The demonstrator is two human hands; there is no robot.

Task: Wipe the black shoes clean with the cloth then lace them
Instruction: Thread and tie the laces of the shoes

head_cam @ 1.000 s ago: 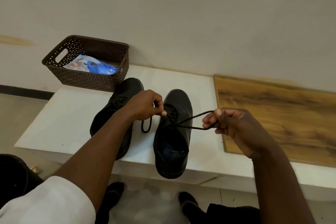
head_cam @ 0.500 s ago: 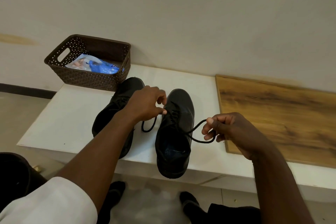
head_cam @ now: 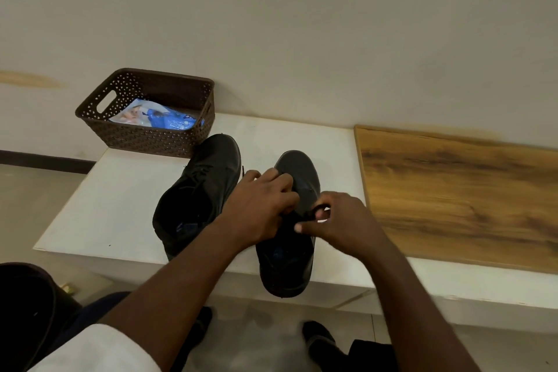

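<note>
Black thin cord lace [head_cam: 314, 211], limp and slippery, sits pinched by both the left hand [head_cam: 262, 205] and right hand [head_cam: 341, 222] over the right black leather shoe [head_cam: 291, 238]; best held near its ends.

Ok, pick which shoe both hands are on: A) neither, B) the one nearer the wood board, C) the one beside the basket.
B: the left hand and right hand meet over the right shoe, nearer the wood board.

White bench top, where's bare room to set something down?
Bare: the bench left of the left shoe, below the basket; also the wooden board. Crowded: both hands over the right shoe.
</note>
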